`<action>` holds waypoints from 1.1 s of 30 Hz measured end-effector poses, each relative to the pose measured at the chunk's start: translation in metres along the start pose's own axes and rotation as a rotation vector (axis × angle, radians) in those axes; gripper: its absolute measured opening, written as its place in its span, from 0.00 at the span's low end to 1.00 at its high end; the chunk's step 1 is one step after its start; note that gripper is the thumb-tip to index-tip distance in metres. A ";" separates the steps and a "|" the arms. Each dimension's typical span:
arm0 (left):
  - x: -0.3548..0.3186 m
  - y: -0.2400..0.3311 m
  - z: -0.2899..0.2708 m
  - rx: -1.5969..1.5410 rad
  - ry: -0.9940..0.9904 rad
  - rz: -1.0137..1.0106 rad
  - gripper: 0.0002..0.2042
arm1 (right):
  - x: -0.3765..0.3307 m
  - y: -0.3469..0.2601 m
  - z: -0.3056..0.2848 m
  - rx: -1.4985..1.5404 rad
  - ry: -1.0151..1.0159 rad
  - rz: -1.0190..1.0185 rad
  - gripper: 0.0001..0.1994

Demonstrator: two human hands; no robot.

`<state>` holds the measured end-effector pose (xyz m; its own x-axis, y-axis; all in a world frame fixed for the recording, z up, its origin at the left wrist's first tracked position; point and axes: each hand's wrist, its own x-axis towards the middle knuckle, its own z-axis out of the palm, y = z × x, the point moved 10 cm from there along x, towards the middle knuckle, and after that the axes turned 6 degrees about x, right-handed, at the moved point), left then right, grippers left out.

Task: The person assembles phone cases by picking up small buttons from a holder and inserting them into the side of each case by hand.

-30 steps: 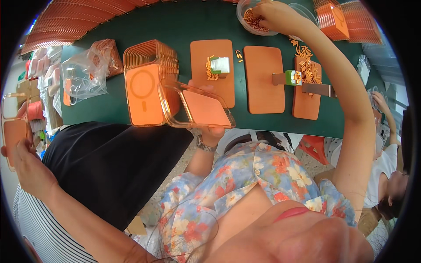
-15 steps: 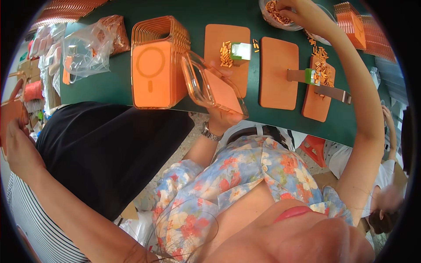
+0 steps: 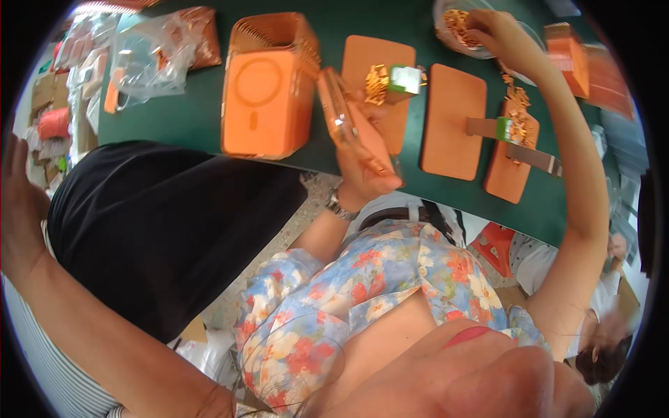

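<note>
Right now, left hand: the left hand (image 3: pixel 366 167) is closed around an orange phone case (image 3: pixel 352 125) and holds it up on its edge, over the near side of the tabletop (image 3: pixel 181 118).
Right hand: the right hand (image 3: pixel 498 31) is stretched far out, with its fingers curled down into a clear bowl (image 3: pixel 453 28). I cannot tell if it is pinching anything.
Bowl: it sits at the far side of the tabletop and has small gold bits in it.
Stack of cases: a row of orange cases (image 3: pixel 268 83) stands just to the left of the held case, with a ring shape on the front one.
Flat pads: three flat orange pads lie on the green top; the middle pad (image 3: pixel 451 122) is bare.
Gold bits: a little heap of gold pieces (image 3: pixel 376 80) lies on the left pad beside a small green block (image 3: pixel 404 78).
Plastic bag: a crinkly clear bag (image 3: pixel 150 52) lies at the left end.
Other person: someone in a black top (image 3: pixel 160 223) is close on the left, with one arm low in the picture.
</note>
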<state>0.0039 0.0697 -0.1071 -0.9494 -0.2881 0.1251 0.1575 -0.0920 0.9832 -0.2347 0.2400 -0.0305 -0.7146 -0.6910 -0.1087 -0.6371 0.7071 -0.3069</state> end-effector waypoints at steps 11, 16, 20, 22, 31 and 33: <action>0.006 -0.007 -0.030 -0.135 0.175 0.218 0.55 | 0.029 -0.024 0.020 0.044 0.068 -0.090 0.09; 0.007 -0.009 -0.024 0.250 0.064 0.388 0.50 | 0.045 -0.026 0.035 0.110 0.053 0.008 0.13; 0.004 -0.008 -0.020 0.111 0.044 0.298 0.53 | 0.047 -0.017 0.065 0.067 0.080 -0.013 0.13; 0.001 -0.010 -0.018 0.056 0.033 0.243 0.54 | 0.045 -0.016 0.068 0.078 0.069 -0.014 0.11; -0.012 -0.041 -0.016 -0.043 -0.021 0.107 0.56 | 0.011 -0.003 0.031 0.189 0.159 -0.006 0.07; -0.010 -0.036 -0.014 -0.056 -0.023 0.111 0.56 | 0.008 -0.008 0.022 0.205 0.182 -0.015 0.07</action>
<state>0.0117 0.0627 -0.1457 -0.9311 -0.2778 0.2364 0.2763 -0.1142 0.9542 -0.2294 0.2254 -0.0503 -0.7575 -0.6497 0.0637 -0.5895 0.6387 -0.4945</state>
